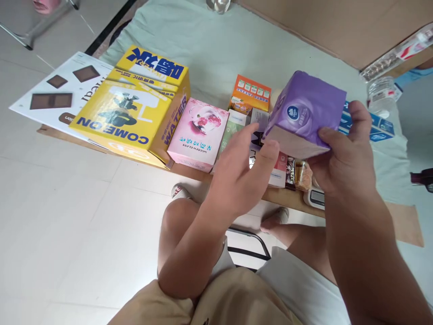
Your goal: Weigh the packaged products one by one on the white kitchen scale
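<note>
My right hand (pixel 350 149) grips a purple tissue pack (pixel 307 110) by its right side, thumb on the front face. The pack is tilted and held up over the table. My left hand (pixel 241 167) is at the pack's lower left corner, thumb and fingers apart; I cannot tell whether its fingertips touch the wrapping. Beneath and behind the hands are a green box (pixel 233 128), an orange box (pixel 250 95) and a red and white box (pixel 279 171), partly hidden. Left of them stand a pink glass box (pixel 199 134) and a large yellow box (pixel 131 104).
A white board with chocolate pictures (pixel 50 95) juts past the table's left end. Along the front edge lie wrapped snacks (pixel 301 174) and a small device with a display (pixel 314 197). To the right are a blue box (pixel 382 127) and a clear jar (pixel 382 97). Cardboard (pixel 338 27) stands behind.
</note>
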### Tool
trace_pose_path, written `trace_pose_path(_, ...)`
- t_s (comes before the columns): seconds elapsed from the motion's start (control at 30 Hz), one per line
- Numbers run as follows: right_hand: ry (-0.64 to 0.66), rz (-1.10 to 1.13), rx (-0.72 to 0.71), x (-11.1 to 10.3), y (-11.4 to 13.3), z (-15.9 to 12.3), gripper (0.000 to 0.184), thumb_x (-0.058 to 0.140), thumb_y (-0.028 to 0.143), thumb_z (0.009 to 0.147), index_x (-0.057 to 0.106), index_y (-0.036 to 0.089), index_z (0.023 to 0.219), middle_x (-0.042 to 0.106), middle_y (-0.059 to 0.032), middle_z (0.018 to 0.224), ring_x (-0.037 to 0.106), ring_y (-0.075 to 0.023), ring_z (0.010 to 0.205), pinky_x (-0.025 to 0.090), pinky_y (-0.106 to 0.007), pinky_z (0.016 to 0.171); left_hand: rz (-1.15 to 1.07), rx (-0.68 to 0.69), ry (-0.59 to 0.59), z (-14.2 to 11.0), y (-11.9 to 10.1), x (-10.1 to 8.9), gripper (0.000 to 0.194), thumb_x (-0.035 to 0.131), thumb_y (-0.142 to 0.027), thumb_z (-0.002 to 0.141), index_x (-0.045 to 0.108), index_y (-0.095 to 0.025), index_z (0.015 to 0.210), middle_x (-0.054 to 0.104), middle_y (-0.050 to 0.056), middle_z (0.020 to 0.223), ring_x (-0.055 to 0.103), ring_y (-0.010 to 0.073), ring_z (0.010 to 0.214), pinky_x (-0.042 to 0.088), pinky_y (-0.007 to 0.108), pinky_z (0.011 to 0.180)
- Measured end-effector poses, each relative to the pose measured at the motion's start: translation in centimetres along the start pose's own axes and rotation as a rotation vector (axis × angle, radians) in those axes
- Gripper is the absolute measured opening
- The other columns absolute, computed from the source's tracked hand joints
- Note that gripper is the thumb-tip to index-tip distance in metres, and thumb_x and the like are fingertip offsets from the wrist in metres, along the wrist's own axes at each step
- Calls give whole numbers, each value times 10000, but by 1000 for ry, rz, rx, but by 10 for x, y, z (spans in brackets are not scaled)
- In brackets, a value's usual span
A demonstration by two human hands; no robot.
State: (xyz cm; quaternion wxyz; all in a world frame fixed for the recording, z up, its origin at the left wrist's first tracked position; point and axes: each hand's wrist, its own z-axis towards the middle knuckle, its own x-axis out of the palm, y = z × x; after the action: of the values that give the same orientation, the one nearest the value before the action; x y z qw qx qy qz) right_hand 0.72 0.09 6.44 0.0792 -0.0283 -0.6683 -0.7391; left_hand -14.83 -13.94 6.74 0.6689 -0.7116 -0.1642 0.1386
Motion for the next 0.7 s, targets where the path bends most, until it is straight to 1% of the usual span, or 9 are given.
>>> trace_pose_path(0.07,32,34,-34,3,1,20,560,740,86,542,613,314,1038,677,68,941,624,-100,738,526,-222,577,-19,-8,8,0,-2,1,466,541,-527,1013,605,-251,1382,585,45,1615,469,294,1579,370,491,1346)
trace_pose_path(0.13,105,39,-45,9,3,49,363,709,120,560,630,250,889,645,49,820,620,-101,719,523,-220,566,-40,-16,9,2,-1,2,479,535,-539,1012,599,-255,1391,577,44,1624,460,288,1584,350,493,1354)
trace_pose_path(0.17,165,34,-18,14,5,66,264,689,127,570,616,233,801,620,44,775,619,-98,706,531,-226,569,-50,-24,9,2,0,3,479,534,-544,1011,600,-259,1390,575,43,1626,455,287,1587,342,492,1357)
trace_pose_path(0.2,260,13,32,19,7,83,201,670,128,604,615,223,772,610,39,759,621,-94,696,554,-238,592,-60,-30,12,3,2,4,477,536,-548,1010,602,-263,1386,575,43,1626,452,288,1589,334,487,1361)
trace_pose_path(0.27,404,-57,123,34,11,112,159,618,94,690,610,219,788,619,56,736,625,-80,663,626,-291,719,-105,-32,16,6,7,8,474,527,-557,1015,600,-271,1386,575,43,1625,435,289,1602,317,477,1369)
trace_pose_path(0.37,462,-135,194,59,15,138,250,506,-13,763,635,191,831,661,79,686,644,-66,624,650,-326,781,-276,-27,47,13,16,16,521,483,-578,1028,550,-274,1447,529,39,1664,384,281,1639,295,478,1382)
trace_pose_path(0.47,493,-233,247,80,15,149,342,434,-67,850,670,174,796,674,90,614,646,-37,593,608,-282,704,-466,-38,48,21,21,23,519,420,-569,1035,538,-287,1455,496,9,1689,376,268,1648,321,482,1376)
trace_pose_path(0.6,527,-358,278,99,9,168,457,361,-53,933,718,177,766,675,122,577,670,25,646,544,-228,658,-598,-50,0,32,16,28,487,300,-509,1043,639,-304,1327,602,-34,1592,456,270,1599,430,526,1314)
trace_pose_path(0.7,526,-479,268,106,2,186,454,376,-54,911,731,151,716,661,127,541,719,16,732,482,-169,596,-660,-118,14,38,10,31,566,220,-539,1033,634,-298,1333,623,-30,1570,457,233,1599,431,497,1327)
